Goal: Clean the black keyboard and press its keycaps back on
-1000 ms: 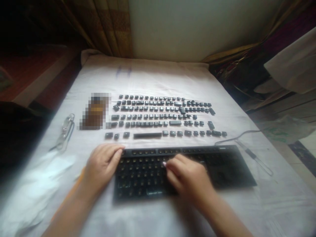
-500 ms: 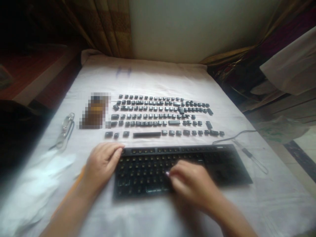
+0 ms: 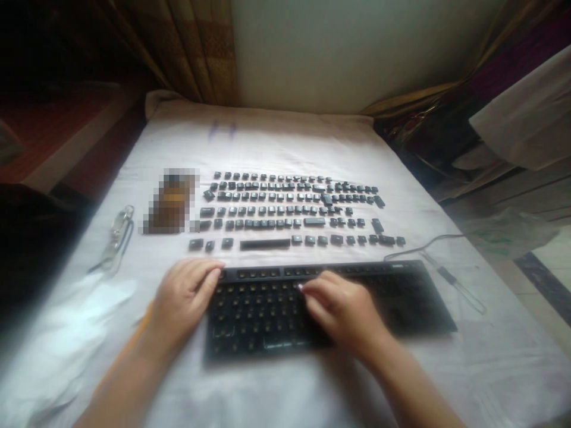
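Observation:
A black keyboard (image 3: pixel 414 297) with its keycaps taken off lies flat on the white cloth, its bare key posts showing in rows. My left hand (image 3: pixel 190 291) grips its upper left corner, thumb over the edge and fingers along the side. Over the middle of the upper key rows is my right hand (image 3: pixel 339 303), its fingers pinched together. A small whitish tip shows at the fingertips; what it belongs to is hidden. Beyond the keyboard, loose black keycaps (image 3: pixel 271 210) lie in several rows, with the long space bar (image 3: pixel 264 244) in the nearest row.
Glasses (image 3: pixel 116 235) rest at the left, close to a crumpled white sheet or bag (image 3: pixel 84 321). A blurred-out brown item (image 3: pixel 172 202) lies left of the keycaps. The keyboard's cable (image 3: pixel 423 244) trails right, near a looped cord (image 3: pixel 461 291). A wall stands behind the cloth.
My right hand has moved up and slightly left across the keyboard, from the middle key rows to the upper ones, still pinched. My left hand stays on the corner.

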`<state>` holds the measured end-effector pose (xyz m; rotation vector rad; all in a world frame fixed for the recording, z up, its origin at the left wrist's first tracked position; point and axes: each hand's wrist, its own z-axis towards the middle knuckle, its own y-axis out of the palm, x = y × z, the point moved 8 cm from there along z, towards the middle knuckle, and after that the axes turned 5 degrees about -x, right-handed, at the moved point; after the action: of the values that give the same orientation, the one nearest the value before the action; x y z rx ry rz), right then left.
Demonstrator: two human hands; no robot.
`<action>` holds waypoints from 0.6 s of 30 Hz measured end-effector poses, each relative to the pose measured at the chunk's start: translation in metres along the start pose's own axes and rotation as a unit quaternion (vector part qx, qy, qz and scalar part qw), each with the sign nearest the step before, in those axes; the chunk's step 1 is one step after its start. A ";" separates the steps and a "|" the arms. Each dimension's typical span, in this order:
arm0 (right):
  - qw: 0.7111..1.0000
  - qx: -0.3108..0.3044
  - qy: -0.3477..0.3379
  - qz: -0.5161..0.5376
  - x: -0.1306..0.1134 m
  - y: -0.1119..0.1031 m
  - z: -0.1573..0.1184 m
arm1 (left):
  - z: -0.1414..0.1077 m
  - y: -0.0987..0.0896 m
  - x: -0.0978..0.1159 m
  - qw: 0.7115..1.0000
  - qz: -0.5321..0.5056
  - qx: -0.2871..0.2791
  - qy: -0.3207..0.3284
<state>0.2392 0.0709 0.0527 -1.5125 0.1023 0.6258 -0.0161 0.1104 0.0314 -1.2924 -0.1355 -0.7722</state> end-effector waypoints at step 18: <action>0.995 -0.037 0.018 0.089 0.009 -0.006 -0.029 | 0.001 0.001 -0.001 1.000 0.003 -0.005 -0.012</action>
<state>0.2585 0.0468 0.0518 -1.5989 0.2467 0.7514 -0.0158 0.1118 0.0307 -1.3121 -0.1476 -0.7533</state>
